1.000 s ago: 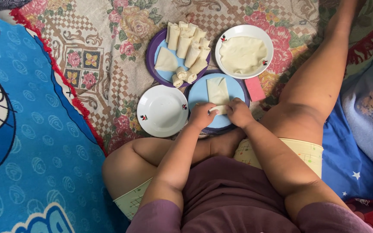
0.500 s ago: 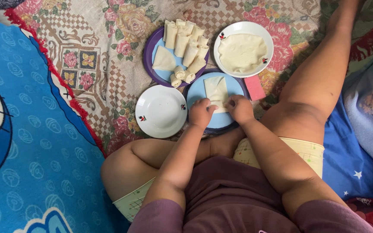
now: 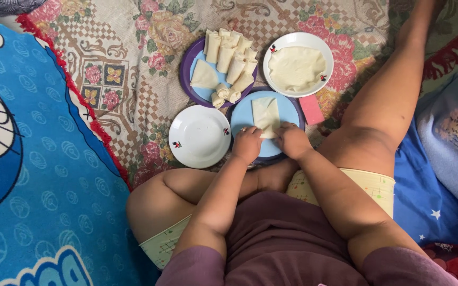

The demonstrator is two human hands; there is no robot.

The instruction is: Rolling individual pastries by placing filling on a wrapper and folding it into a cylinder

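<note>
A pale folded pastry wrapper (image 3: 265, 114) lies on a blue plate (image 3: 243, 115) in front of me. My left hand (image 3: 247, 144) and my right hand (image 3: 291, 140) both press on the wrapper's near end, fingers curled over it. Just beyond sits a purple-rimmed plate (image 3: 187, 61) carrying several finished rolls (image 3: 230, 55) and one folded triangle of wrapper. A white bowl (image 3: 319, 43) to the right holds a stack of flat round wrappers (image 3: 296, 66).
A white bowl (image 3: 200, 135) stands left of the blue plate. A small pink block (image 3: 311, 109) lies at the plate's right. Everything rests on a floral mat (image 3: 128, 47); a blue cartoon blanket (image 3: 33, 175) covers the left. My bare legs frame the plates.
The wrapper's sides are now folded in, so it lies narrower and longer on the blue plate. Both hands stay at its near end.
</note>
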